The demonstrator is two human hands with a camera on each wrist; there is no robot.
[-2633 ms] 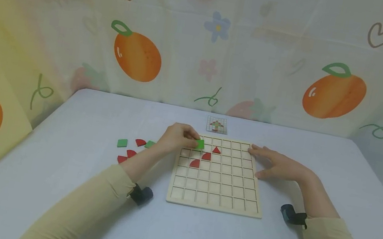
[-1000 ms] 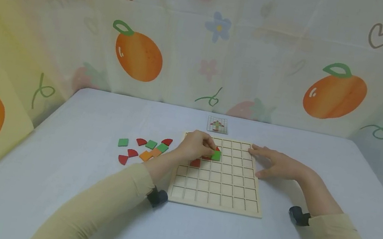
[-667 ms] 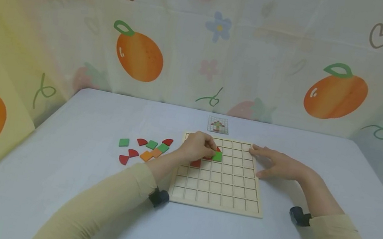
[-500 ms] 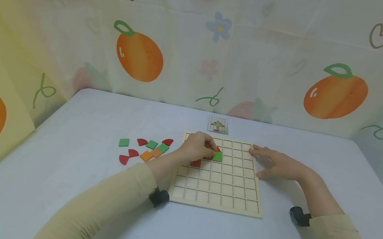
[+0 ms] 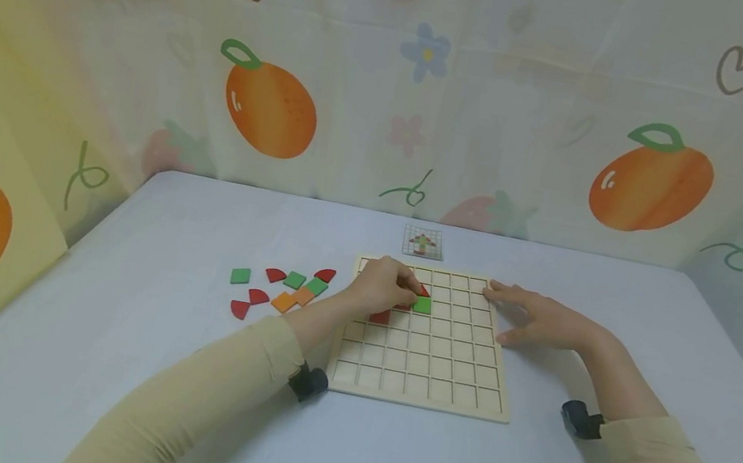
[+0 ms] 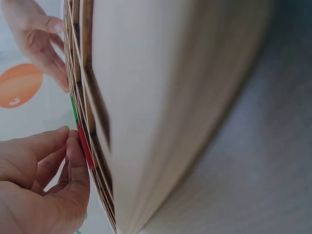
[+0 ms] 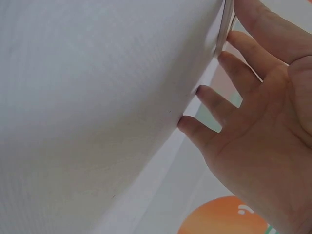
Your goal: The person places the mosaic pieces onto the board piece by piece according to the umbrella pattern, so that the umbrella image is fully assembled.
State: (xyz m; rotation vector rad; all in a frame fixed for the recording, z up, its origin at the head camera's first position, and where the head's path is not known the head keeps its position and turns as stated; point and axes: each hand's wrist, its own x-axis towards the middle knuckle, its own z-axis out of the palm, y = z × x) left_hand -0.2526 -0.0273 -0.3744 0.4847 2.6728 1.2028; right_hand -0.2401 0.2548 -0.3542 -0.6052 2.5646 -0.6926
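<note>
At the upper middle of the wooden grid board point(image 5: 423, 363), my left hand point(image 5: 380, 286) pinches near the left corner of a green square tile point(image 5: 423, 306), which lies about flat in a cell. A red triangle tile point(image 5: 424, 291) shows just behind it. Two red quarter-round tiles lie left of it; the lower one point(image 5: 379, 316) is partly covered by my hand. In the left wrist view, thumb and fingertips of the left hand point(image 6: 48, 180) come together close to the red and green tiles. My right hand point(image 5: 541, 319) rests with spread fingers against the board's right edge.
Left of the board, loose tiles lie on the white table: several red quarter-rounds point(image 5: 239, 309), green squares point(image 5: 240, 276) and orange squares point(image 5: 283, 301). A small pattern card point(image 5: 424, 243) lies behind the board. A printed cloth point(image 5: 364, 99) hangs at the back.
My left hand has carried the green square tile from the board's upper left to the cell in front of the red triangle, where it has settled lower. The right hand has stayed put.
</note>
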